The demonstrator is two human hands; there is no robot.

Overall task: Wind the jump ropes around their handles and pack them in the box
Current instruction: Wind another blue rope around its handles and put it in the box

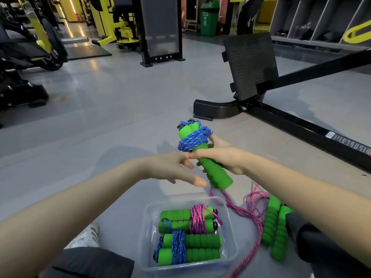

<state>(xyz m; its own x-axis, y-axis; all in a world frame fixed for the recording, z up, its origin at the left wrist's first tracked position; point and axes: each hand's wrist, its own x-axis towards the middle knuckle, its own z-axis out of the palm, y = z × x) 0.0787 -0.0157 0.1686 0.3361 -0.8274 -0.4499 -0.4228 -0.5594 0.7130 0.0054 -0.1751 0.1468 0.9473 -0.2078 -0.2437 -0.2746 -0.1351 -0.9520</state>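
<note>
Box (pixel 145 233) at knees holds two wound ropes. Right hand (pixel 226 159) grips handles (pixel 217 173) mid-length, above floor; foam light, squashy, grippy. Blue rope (pixel 192 141) wound, end maybe tucked. Left hand (pixel 172 167) spread, empty.

Clear plastic box (pixel 149 217): one, near centre. Jump ropes: four. Blue-corded, wound: two, the raised rope (pixel 193 140) at centre and the boxed blue rope (pixel 178 250) in the near half of the box. Pink-corded: two, the boxed pink rope (pixel 197 218) wound in the far half, the loose pink rope (pixel 260 229) on the floor to the right. Green foam handles (pixel 275 223): eight, two to each rope. Hands: two, left hand (pixel 172 169) and right hand (pixel 224 157). White shoe (pixel 86 235): one, near left. Green bin (pixel 209 17): one, far
</note>
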